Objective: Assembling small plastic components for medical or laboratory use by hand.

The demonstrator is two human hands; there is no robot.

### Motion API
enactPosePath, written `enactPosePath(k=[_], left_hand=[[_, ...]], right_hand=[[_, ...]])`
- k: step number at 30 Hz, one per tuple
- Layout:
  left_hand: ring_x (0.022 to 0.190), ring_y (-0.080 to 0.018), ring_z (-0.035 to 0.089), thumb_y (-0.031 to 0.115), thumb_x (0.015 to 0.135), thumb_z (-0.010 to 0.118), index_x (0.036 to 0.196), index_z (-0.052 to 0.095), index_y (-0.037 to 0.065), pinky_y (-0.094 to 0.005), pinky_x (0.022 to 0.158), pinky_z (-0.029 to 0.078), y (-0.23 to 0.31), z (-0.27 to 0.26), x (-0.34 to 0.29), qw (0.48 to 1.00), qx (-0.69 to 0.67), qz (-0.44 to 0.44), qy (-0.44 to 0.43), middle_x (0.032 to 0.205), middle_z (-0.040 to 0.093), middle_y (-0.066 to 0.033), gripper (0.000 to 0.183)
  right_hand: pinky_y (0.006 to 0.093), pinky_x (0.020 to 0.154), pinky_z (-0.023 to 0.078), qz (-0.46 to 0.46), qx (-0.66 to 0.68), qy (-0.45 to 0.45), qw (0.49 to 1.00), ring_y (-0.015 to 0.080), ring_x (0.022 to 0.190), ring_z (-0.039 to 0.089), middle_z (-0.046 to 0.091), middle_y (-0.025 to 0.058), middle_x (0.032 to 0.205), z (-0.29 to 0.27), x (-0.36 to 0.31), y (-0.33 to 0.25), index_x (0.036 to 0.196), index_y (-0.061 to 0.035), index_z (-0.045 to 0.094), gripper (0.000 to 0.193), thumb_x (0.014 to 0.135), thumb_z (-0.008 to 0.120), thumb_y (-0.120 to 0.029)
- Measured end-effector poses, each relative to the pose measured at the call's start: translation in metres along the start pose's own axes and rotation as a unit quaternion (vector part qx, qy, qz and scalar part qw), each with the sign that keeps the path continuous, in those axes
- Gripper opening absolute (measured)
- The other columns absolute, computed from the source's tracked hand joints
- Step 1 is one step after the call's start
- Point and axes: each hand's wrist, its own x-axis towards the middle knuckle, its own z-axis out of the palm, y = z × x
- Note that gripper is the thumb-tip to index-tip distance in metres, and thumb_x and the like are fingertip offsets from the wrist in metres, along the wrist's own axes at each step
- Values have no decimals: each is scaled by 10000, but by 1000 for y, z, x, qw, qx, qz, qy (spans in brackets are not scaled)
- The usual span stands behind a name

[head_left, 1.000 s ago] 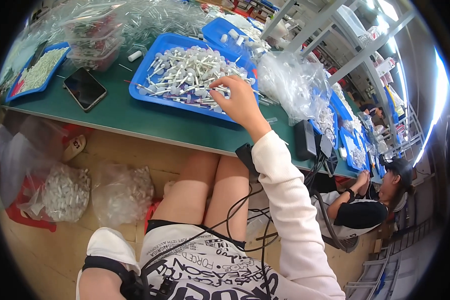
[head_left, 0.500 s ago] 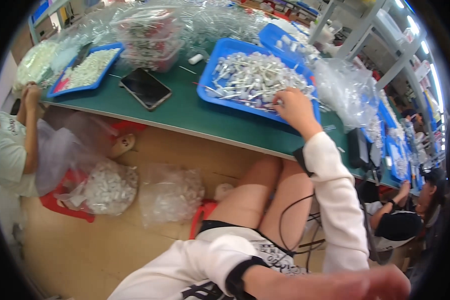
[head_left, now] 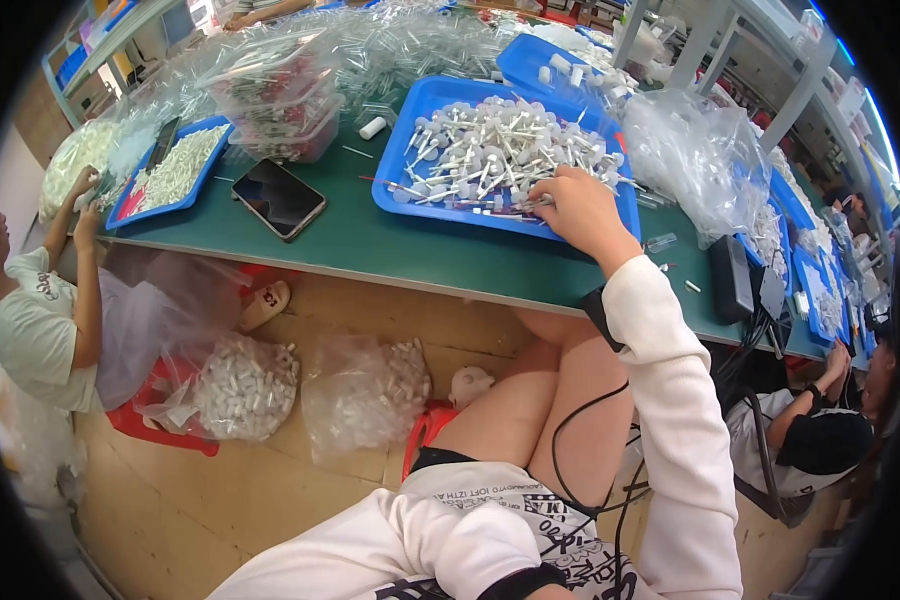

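Note:
My right hand (head_left: 582, 215) reaches over the near right part of a blue tray (head_left: 395, 185). Its thumb and fingers are pinched together at the edge of a pile of small white sticks with round, pale ends (head_left: 485, 150). A pale bit shows at the fingertips, too small to make out. Of my left arm only the white sleeve (head_left: 480, 550) with its black cuff shows at the bottom edge; the left hand itself is outside the picture. Just right of the tray, a small clear tube (head_left: 660, 243) lies on the green table (head_left: 370, 245).
A phone (head_left: 280, 198), stacked clear boxes (head_left: 275, 100) and a smaller blue tray of white pieces (head_left: 175, 170) lie to the left. Plastic bags (head_left: 695, 160) crowd the right. Co-workers sit at both sides. Bags of white parts (head_left: 245, 390) stand on the floor.
My left hand has dropped out of the picture at the bottom. My right hand stays at the tray's near right part, its fingers slightly further left. The view has shifted a little.

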Motion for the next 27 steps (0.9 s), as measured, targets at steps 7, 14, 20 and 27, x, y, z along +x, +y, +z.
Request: enactPosePath(k=[7,14,20,27], left_hand=[[616,-73,476,534,958,263,1091,507,-64,-186,514,301,26,-16,-38,931,264,115,222,854,606,-84,659],[432,-129,435,541,887,485,1006,642,74,-272,399,282,51,73,-60,747,587,306,63,662,597,-73,507],[461,-127,440,469,896,479,968,619,107,-267,415,297,-23,105,-72,720,646,255,12,678,560,-51,395],[503,-124,446,368,909,471,915,588,154,-259,438,319,-68,119,-60,669,725,161,-29,699,508,-21,244]], right_hand=[[391,740,481,12,84,-3,996,292,860,596,598,101,857,-12,6,17,802,-119,680,80,738,670,-166],[382,741,477,38,171,58,983,297,842,617,631,124,882,7,22,27,887,-79,683,187,767,653,-220],[323,715,478,328,317,141,879,213,756,641,677,111,809,3,30,31,886,-33,696,334,715,695,-320],[284,639,472,320,366,85,870,141,710,613,684,73,815,-3,18,68,875,-43,702,301,731,669,-305]])
